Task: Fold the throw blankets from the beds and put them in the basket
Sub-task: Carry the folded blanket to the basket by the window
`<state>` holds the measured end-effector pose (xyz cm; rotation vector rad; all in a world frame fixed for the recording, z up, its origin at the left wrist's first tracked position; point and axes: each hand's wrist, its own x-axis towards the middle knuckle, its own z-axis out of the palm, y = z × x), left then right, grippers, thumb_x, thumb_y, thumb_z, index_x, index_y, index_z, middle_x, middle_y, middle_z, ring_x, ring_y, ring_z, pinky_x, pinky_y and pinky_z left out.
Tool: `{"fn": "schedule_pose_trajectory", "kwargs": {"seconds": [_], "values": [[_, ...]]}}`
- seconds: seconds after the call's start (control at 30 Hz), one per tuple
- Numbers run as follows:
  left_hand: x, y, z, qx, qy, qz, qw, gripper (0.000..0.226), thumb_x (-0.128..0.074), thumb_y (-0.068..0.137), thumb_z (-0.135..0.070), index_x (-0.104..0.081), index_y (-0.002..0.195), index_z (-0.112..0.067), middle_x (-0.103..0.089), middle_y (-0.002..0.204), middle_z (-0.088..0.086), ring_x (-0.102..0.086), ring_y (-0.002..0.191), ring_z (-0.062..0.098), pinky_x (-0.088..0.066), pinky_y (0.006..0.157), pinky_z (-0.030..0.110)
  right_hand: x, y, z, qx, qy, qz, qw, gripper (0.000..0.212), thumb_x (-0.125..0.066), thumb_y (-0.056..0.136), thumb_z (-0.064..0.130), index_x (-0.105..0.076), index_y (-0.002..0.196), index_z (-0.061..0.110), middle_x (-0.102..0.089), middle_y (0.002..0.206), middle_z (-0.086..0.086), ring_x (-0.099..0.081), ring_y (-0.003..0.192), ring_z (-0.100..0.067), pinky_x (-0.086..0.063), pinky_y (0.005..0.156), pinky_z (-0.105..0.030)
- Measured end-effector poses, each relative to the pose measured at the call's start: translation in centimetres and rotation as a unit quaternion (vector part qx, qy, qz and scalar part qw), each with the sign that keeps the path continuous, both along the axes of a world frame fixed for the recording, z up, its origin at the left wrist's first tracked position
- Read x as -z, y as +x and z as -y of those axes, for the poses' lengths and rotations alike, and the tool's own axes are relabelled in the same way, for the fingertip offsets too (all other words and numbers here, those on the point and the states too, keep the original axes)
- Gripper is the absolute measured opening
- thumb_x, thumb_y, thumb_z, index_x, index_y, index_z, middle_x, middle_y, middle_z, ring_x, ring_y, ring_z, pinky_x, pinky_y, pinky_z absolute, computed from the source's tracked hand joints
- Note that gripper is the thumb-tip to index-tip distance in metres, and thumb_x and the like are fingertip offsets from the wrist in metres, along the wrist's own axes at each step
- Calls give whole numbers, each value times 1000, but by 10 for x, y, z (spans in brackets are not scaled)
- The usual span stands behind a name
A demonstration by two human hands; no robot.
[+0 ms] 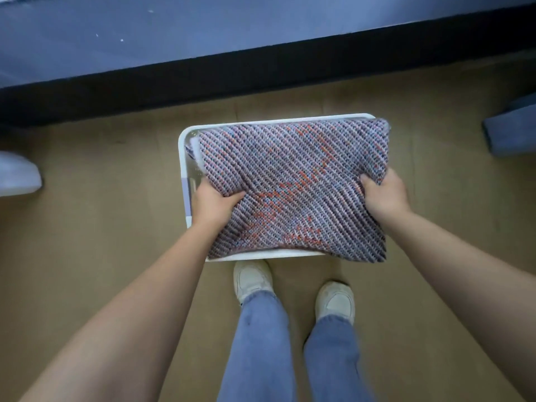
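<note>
A folded knitted throw blanket (pixel 293 187), grey-purple with orange flecks, lies flat over the open top of a white rectangular basket (pixel 183 158) on the floor. It covers nearly the whole opening, and its right and near edges overhang the rim. My left hand (pixel 211 204) grips the blanket's left edge, thumb on top. At the blanket's right edge my right hand (pixel 384 195) grips it, fingers curled under. The inside of the basket is almost wholly hidden by the blanket.
A bed with a blue cover (pixel 174 33) and a dark base (pixel 232 76) runs across the top. A blue object (pixel 513 129) sits at the right and a white object (pixel 17 175) at the left edge. My feet in white shoes (pixel 252 280) stand just behind the basket on the brown floor.
</note>
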<state>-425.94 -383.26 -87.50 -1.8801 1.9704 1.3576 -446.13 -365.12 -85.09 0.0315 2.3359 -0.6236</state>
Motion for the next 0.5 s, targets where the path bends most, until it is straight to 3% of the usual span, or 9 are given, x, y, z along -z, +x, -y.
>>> {"fn": "schedule_pose_trajectory", "kwargs": {"seconds": [0.17,0.23,0.33,0.43,0.5], "values": [[32,-4,9,18,26,69,997,72,-81,68,-24,-42,127,-7,-55,129,12,-51,119,32,-39,100,40,23,6,15,-122,133,-41,983,29,-48,94,28,-50,115,8,-60,118,-18,-55,108,-39,-42,87,-41],[35,-6,10,21,14,91,996,90,-80,69,-25,-26,138,-7,-43,138,14,-43,126,33,-34,105,45,28,10,18,-166,149,-77,972,35,-49,93,32,-46,118,7,-55,122,-19,-53,110,-40,-42,86,-44],[29,-5,-1,98,-73,113,986,114,-77,73,-29,7,147,-9,-9,153,14,-18,139,34,-21,112,44,29,27,17,-197,84,-115,970,76,-58,88,38,-16,145,9,-27,148,-16,-30,133,-36,-28,107,-45],[20,1,-20,307,-218,107,920,111,-64,76,-49,11,146,-6,4,155,19,2,143,34,1,113,41,27,49,15,-367,28,-133,920,107,-67,74,52,3,148,21,0,157,-12,-1,144,-29,-2,114,-40],[23,5,-25,445,-219,100,863,107,-52,77,-65,12,146,-16,11,154,20,10,142,34,9,111,42,33,53,14,-508,39,-113,853,119,-71,66,59,12,146,31,15,156,-11,13,143,-27,7,110,-38]]}}
